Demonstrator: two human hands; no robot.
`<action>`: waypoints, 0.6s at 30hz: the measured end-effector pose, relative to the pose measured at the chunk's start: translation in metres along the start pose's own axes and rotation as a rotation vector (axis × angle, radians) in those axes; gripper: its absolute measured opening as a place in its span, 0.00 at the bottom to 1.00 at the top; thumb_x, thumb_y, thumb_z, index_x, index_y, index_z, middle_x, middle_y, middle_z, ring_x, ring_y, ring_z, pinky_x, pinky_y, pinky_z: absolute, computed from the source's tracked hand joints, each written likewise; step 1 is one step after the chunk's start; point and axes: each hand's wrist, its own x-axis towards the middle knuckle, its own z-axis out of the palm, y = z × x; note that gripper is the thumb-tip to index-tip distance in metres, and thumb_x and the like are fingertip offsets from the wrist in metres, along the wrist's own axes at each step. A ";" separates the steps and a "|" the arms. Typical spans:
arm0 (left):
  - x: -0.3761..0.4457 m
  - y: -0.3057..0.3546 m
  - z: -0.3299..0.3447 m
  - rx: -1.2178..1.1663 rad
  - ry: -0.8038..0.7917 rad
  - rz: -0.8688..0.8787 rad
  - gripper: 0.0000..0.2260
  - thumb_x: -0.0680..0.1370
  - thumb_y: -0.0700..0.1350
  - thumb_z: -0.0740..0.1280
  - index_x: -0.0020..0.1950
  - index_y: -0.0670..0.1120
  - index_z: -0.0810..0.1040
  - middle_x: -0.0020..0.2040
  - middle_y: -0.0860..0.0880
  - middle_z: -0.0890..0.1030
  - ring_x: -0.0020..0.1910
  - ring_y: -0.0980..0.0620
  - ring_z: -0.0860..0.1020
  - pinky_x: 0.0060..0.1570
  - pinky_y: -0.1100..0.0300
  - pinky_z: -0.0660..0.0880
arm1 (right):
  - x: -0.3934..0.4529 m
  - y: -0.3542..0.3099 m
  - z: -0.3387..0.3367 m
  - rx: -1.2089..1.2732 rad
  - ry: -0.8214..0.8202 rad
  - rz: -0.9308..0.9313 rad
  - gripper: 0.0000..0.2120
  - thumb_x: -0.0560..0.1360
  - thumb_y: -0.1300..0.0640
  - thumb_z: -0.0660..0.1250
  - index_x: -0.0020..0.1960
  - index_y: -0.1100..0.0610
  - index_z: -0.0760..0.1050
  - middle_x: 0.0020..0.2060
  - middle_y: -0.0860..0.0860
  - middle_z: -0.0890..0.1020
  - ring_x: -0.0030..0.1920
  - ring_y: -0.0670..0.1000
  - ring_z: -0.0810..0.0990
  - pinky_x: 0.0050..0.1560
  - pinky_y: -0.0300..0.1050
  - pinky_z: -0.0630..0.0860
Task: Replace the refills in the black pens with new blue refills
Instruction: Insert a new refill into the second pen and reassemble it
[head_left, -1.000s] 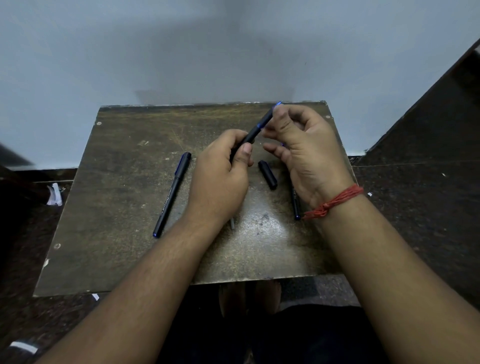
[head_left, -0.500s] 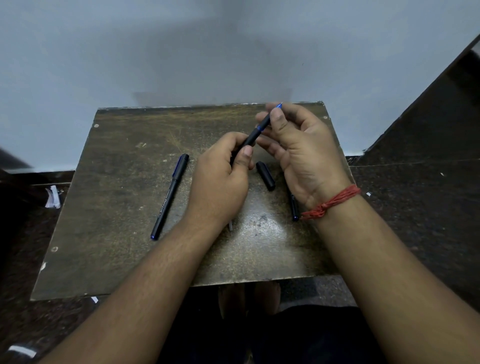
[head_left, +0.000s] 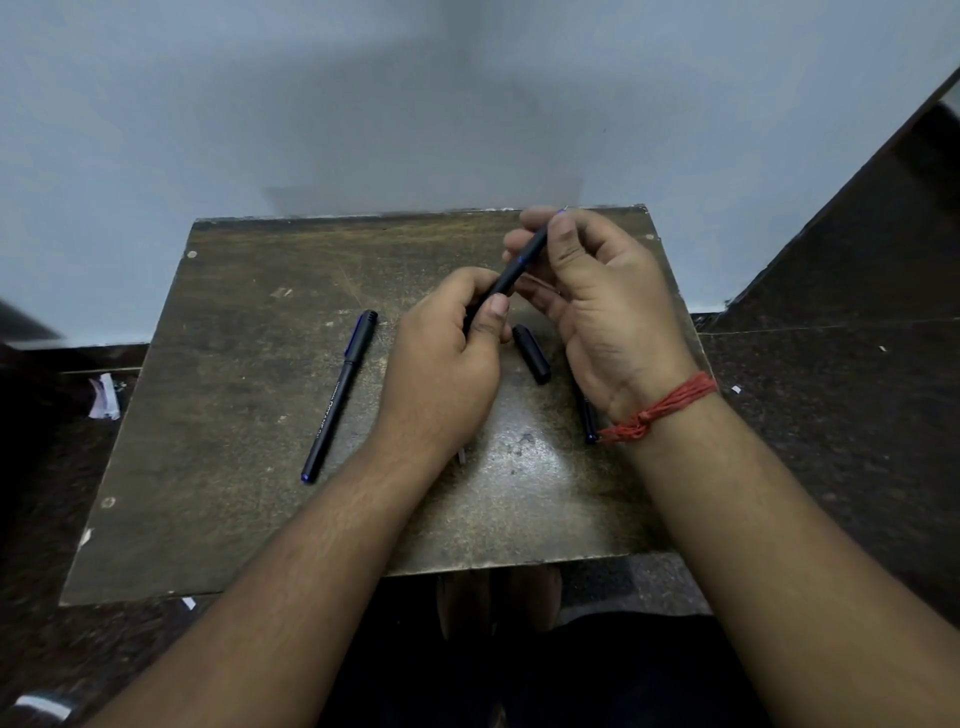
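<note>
Head view: both hands hold one black pen (head_left: 511, 273) above the small table (head_left: 249, 395). The left hand (head_left: 441, 364) stays clamped round the lower barrel; the right hand (head_left: 597, 291) pinches the upper end, and its fingers have closed further over the tip than a second ago, so only a speck of blue shows. That suggests the tip section is being twisted, though tightening or loosening cannot be told. A loose cap (head_left: 531, 353) lies just beside the hands; a capped pen (head_left: 340, 396) rests well left.
</note>
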 end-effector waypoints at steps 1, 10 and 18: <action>0.000 0.000 0.000 -0.004 0.001 0.000 0.06 0.82 0.42 0.62 0.53 0.49 0.79 0.38 0.55 0.79 0.40 0.56 0.78 0.41 0.58 0.73 | 0.000 0.000 0.001 0.000 -0.006 0.003 0.07 0.82 0.60 0.63 0.51 0.59 0.79 0.44 0.55 0.84 0.51 0.54 0.83 0.54 0.49 0.81; -0.001 0.003 0.000 -0.003 -0.019 0.005 0.06 0.82 0.42 0.63 0.52 0.50 0.79 0.38 0.53 0.79 0.39 0.55 0.77 0.41 0.57 0.73 | 0.000 0.001 0.001 -0.149 0.083 -0.027 0.10 0.78 0.49 0.70 0.45 0.55 0.75 0.37 0.49 0.81 0.41 0.49 0.82 0.47 0.49 0.80; -0.001 0.000 0.002 -0.004 -0.002 0.010 0.07 0.81 0.43 0.62 0.53 0.47 0.79 0.38 0.53 0.80 0.40 0.54 0.78 0.43 0.55 0.74 | -0.002 -0.003 0.004 -0.086 0.041 -0.047 0.04 0.81 0.60 0.67 0.47 0.57 0.78 0.38 0.52 0.84 0.45 0.52 0.84 0.54 0.55 0.82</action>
